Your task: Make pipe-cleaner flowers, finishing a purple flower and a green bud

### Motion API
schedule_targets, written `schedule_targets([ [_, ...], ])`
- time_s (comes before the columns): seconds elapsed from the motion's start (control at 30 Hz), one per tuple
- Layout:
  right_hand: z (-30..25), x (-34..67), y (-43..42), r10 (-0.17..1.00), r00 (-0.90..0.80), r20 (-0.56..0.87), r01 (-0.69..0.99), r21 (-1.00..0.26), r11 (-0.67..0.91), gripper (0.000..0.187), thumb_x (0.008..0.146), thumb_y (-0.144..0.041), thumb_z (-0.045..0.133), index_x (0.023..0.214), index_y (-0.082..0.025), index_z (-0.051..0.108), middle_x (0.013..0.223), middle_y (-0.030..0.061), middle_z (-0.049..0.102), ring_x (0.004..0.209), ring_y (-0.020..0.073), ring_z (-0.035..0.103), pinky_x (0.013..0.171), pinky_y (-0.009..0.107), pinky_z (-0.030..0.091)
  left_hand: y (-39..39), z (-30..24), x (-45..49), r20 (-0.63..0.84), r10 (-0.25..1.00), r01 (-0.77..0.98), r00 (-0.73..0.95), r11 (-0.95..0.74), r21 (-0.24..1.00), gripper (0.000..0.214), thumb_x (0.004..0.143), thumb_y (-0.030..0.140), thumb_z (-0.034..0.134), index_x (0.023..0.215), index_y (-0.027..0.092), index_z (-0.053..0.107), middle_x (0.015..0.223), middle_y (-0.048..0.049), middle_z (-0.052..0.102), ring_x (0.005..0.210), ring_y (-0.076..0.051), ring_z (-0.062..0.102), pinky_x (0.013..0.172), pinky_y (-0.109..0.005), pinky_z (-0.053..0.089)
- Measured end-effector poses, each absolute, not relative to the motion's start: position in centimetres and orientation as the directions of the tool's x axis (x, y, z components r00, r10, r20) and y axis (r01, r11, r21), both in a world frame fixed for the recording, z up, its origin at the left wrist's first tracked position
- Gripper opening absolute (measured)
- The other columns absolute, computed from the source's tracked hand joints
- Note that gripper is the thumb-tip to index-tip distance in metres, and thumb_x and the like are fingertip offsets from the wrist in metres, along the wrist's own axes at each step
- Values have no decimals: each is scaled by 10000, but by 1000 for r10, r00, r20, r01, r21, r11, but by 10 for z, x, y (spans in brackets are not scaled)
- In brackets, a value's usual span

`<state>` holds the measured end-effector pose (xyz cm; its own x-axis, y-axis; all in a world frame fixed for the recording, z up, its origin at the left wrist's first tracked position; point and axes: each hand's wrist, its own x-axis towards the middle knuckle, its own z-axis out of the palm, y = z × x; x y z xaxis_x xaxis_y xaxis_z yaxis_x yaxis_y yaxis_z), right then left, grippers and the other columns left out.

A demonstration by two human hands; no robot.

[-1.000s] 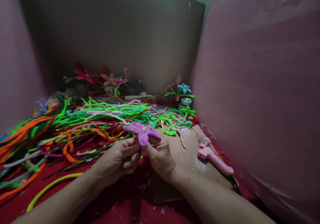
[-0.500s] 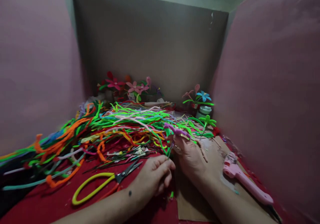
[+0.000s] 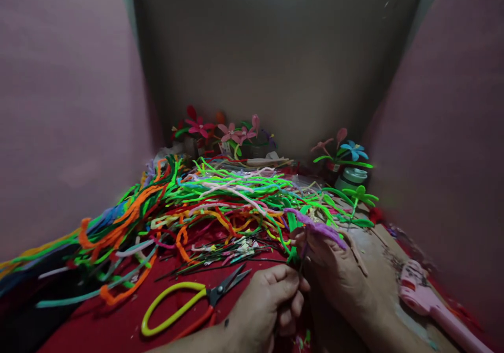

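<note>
Pink walls (image 3: 59, 106) close in on the left and right, a grey-brown board (image 3: 275, 54) stands at the far end, and a red surface (image 3: 98, 327) runs between them. Near the bottom middle, the left hand (image 3: 268, 306) is curled nearly closed, with thumb and fingertips pinched on the thin dark stem (image 3: 302, 258) under the one purple flower (image 3: 317, 228). The right hand (image 3: 338, 277), just to its right, has its fingers folded round the flower's base, so the bloom sits just above and between the two hands. One pair of yellow-handled scissors (image 3: 185, 306) lies just left of the left hand. One pink glue gun (image 3: 429, 303) lies to the right on a cardboard sheet (image 3: 378, 243). Beyond, a heap of pipe cleaners (image 3: 189, 206), too many to count, spreads left. Finished flowers (image 3: 224, 130) stand against the far board.
</note>
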<state>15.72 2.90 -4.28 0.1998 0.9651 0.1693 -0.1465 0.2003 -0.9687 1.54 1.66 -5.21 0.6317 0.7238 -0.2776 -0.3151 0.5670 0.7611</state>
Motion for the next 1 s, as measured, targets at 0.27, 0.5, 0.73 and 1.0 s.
schedule_targets([
  [0.27, -41, 151, 28, 965, 156, 213, -152, -960, 236, 262, 747, -441, 600, 802, -200, 686, 663, 23, 607, 657, 166, 524, 604, 290, 434, 11, -49, 16, -250, 868, -268, 430, 387, 883, 292, 712, 396, 612, 606, 139, 521, 416, 100, 244, 368, -31, 130, 410, -226, 57],
  [0.5, -25, 153, 26, 930, 209, 301, -202, -918, 343, 240, 691, -406, 660, 589, -190, 634, 572, -2, 529, 560, 130, 431, 602, 280, 405, 18, -33, 21, -62, 861, -57, 506, 105, 993, 374, 769, 473, 574, 616, 134, 531, 519, 2, 519, 422, -63, 395, 426, -207, 212],
  [0.73, -14, 158, 23, 908, 245, 340, -104, -922, 373, 269, 709, -442, 634, 650, -182, 671, 602, 11, 574, 540, 128, 418, 552, 273, 381, 25, -29, 28, -143, 814, -177, 564, 288, 941, 356, 808, 489, 509, 666, 169, 444, 458, 59, 432, 360, -30, 155, 384, -202, 96],
  [1.0, -15, 150, 21, 922, 259, 289, -166, -927, 337, 223, 680, -396, 669, 718, -178, 694, 675, 30, 634, 616, 151, 490, 633, 289, 425, 21, -41, 36, -141, 912, -302, 385, 269, 915, 373, 736, 462, 616, 646, 196, 370, 433, 119, 201, 381, -38, 91, 381, -201, 58],
])
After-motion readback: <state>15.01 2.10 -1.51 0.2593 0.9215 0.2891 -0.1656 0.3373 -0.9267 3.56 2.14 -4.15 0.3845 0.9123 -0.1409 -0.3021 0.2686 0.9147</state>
